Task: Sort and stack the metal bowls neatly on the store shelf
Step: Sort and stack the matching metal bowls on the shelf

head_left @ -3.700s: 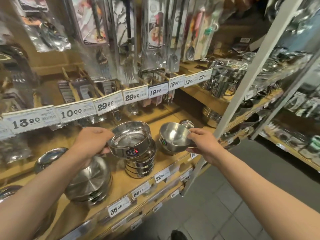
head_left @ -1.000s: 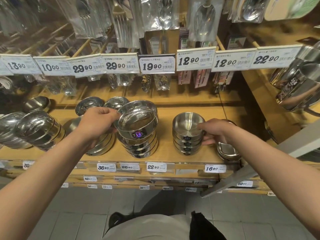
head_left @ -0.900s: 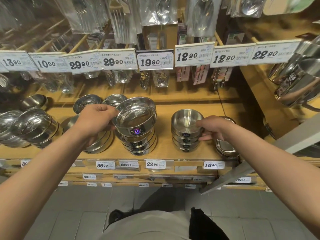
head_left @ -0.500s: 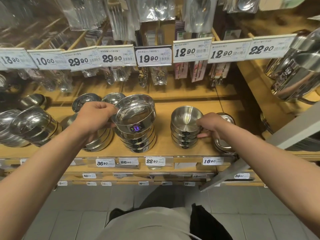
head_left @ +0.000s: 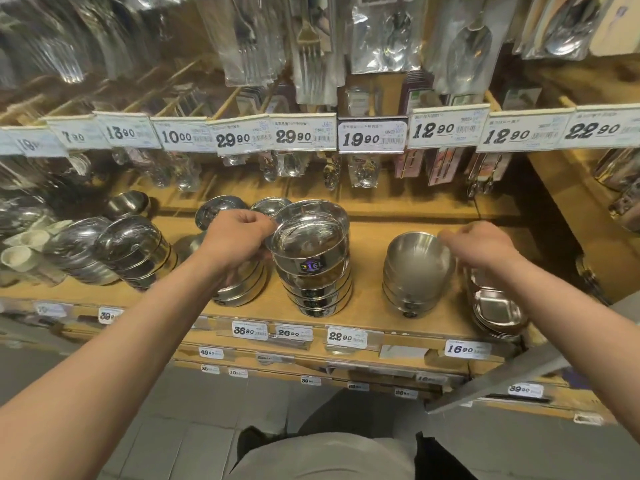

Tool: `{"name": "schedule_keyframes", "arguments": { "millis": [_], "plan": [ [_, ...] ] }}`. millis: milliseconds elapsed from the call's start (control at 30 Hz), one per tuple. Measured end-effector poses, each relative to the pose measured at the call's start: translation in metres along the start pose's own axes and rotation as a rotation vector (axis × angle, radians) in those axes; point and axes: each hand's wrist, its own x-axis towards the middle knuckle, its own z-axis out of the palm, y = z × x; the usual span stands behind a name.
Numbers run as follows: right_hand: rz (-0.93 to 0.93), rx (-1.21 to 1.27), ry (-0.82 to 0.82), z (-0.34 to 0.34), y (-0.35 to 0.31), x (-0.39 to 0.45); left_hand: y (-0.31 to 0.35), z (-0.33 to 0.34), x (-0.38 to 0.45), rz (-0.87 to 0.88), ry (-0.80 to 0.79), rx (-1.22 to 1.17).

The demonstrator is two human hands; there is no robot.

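Note:
A stack of wide steel bowls (head_left: 313, 271) with "316L" stickers stands mid-shelf. My left hand (head_left: 235, 239) grips the left rim of its top bowl, which sits slightly tilted. To the right is a stack of smaller rounded steel bowls (head_left: 414, 268). My right hand (head_left: 479, 244) is at the right rim of its top bowl, with curled fingertips pinching the edge. Both stacks rest on the wooden shelf (head_left: 367, 306).
Lidded steel bowls (head_left: 135, 251) lean at the left, and flat round pans (head_left: 242, 289) sit under my left wrist. Rectangular steel trays (head_left: 497, 311) are stacked at the right. Packed cutlery (head_left: 311, 46) hangs above the price tags. A grey metal upright (head_left: 502, 382) crosses the lower right.
The small bowl that my right hand held in the air now sits on the small stack. My right hand rose from the stack's side to the rim. My left hand keeps its grip.

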Motion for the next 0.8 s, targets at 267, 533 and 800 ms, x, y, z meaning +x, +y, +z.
{"name": "schedule_keyframes", "arguments": {
  "millis": [267, 533, 800],
  "plan": [
    [-0.398, 0.298, -0.259, 0.030, -0.079, -0.040, -0.001, -0.001, 0.016, 0.016, 0.009, -0.015],
    [-0.153, 0.739, -0.466, 0.089, -0.100, -0.044, -0.029, 0.002, 0.038, 0.117, 0.101, 0.171],
    [-0.152, 0.553, -0.217, 0.115, -0.088, -0.047, -0.045, 0.021, 0.041, 0.142, -0.001, 0.208]
  ]
}}
